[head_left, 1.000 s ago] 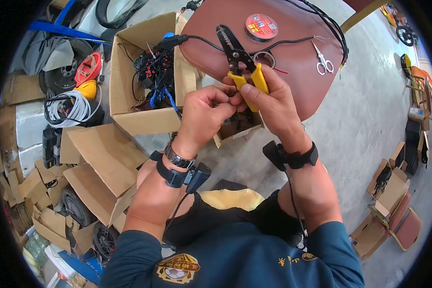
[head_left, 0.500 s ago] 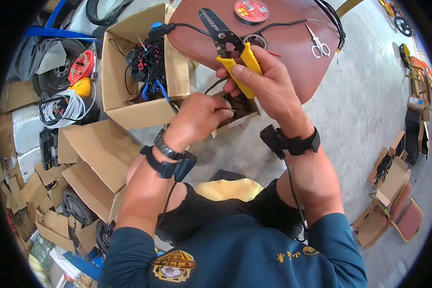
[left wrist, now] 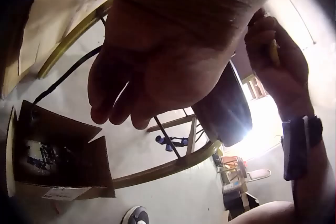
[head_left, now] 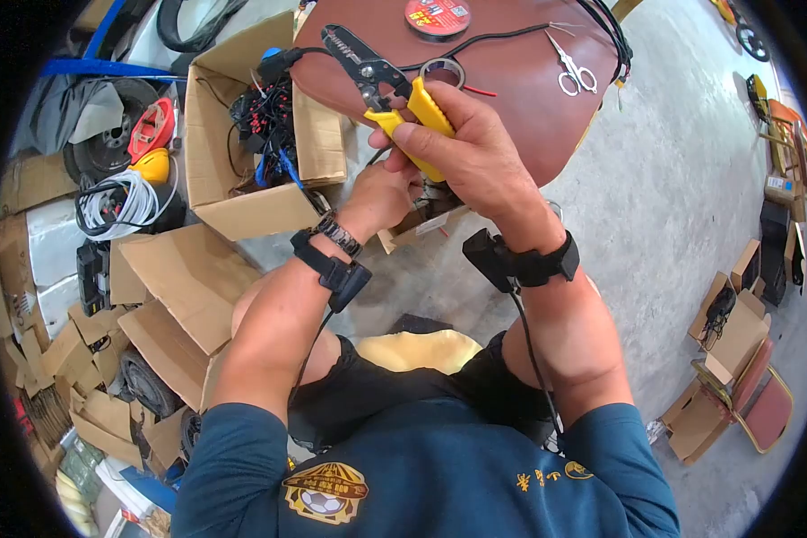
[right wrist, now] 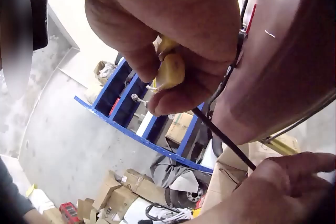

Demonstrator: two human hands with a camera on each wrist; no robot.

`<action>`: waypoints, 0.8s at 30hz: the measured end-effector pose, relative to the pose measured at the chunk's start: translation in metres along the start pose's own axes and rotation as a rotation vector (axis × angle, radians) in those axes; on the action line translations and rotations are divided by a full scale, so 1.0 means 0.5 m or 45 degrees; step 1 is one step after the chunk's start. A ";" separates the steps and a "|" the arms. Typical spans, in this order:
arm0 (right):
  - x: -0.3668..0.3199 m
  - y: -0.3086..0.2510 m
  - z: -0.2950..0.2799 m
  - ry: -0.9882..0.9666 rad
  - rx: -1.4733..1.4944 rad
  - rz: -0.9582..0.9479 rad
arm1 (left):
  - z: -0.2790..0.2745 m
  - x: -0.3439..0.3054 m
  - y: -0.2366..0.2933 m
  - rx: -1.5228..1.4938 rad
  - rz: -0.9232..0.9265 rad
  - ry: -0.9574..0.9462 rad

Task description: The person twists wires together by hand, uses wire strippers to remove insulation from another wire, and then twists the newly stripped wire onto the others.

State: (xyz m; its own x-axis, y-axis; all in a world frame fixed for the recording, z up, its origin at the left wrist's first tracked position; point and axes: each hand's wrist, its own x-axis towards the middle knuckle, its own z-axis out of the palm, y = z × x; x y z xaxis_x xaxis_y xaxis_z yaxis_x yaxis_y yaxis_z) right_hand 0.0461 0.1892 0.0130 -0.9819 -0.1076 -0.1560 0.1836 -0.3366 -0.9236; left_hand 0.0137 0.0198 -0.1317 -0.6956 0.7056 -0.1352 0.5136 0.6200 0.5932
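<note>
Head view: the brown seat (head_left: 529, 108) is the landmark, its rounded right edge bordering a broad stretch of grey floor (head_left: 663, 161). The big box (head_left: 323, 148) crowds its left edge, leaving little room between. The stripper (head_left: 368, 73) is held up at the seat's near left edge, tip pointing away from the person, its yellow handles spread apart. On the seat, beyond the stripper, lie the spool (head_left: 438, 16) and tape (head_left: 460, 72) (a red wire end (head_left: 481, 91) shows beside it), with the scissors (head_left: 573, 69) towards the right edge.

The left wrist view shows what the head view half covers: the small box (left wrist: 100, 161), on the floor by the seat's frame, with dark bits inside. Only the right wrist view gives the black cable (right wrist: 223, 140) running plainly from one hand to the other, below the seat's edge.

The right hand (head_left: 471, 143) reaches up to the seat's near edge, fingers wrapped round the stripper, thumb along a handle. The left hand (head_left: 381, 193) sits lower, just off that edge, beside the cable; whether its fingers grip the cable, I cannot tell.
</note>
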 end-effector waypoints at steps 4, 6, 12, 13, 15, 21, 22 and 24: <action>-0.001 -0.006 -0.003 0.014 -0.025 0.036 | -0.003 0.010 0.021 -0.055 -0.004 -0.023; -0.001 -0.010 -0.005 0.024 -0.041 0.054 | -0.016 0.004 0.042 -0.009 0.025 -0.060; 0.000 -0.014 -0.012 -0.012 -0.006 0.068 | -0.223 -0.027 0.152 0.085 -0.268 -0.500; 0.000 -0.016 -0.011 -0.009 0.028 0.070 | -0.252 -0.029 0.155 0.087 -0.410 -0.591; -0.003 -0.013 -0.008 0.000 0.096 0.086 | -0.263 -0.041 0.115 -0.194 -0.502 -0.242; -0.007 -0.013 0.009 -0.029 0.136 0.129 | -0.228 -0.047 0.094 -1.100 -0.161 -0.022; -0.008 -0.015 0.010 -0.032 0.151 0.134 | -0.226 -0.048 0.091 -1.085 -0.124 -0.048; -0.010 -0.023 0.011 -0.021 0.141 0.115 | -0.223 -0.050 0.105 -1.170 -0.099 -0.002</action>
State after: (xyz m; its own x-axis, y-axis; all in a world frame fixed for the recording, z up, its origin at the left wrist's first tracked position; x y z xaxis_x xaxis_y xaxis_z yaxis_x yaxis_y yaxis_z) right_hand 0.0493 0.1885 0.0263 -0.9604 -0.1572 -0.2300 0.2761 -0.4262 -0.8615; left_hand 0.0023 -0.0037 -0.0084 -0.7104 0.6743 -0.2016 -0.1359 0.1497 0.9794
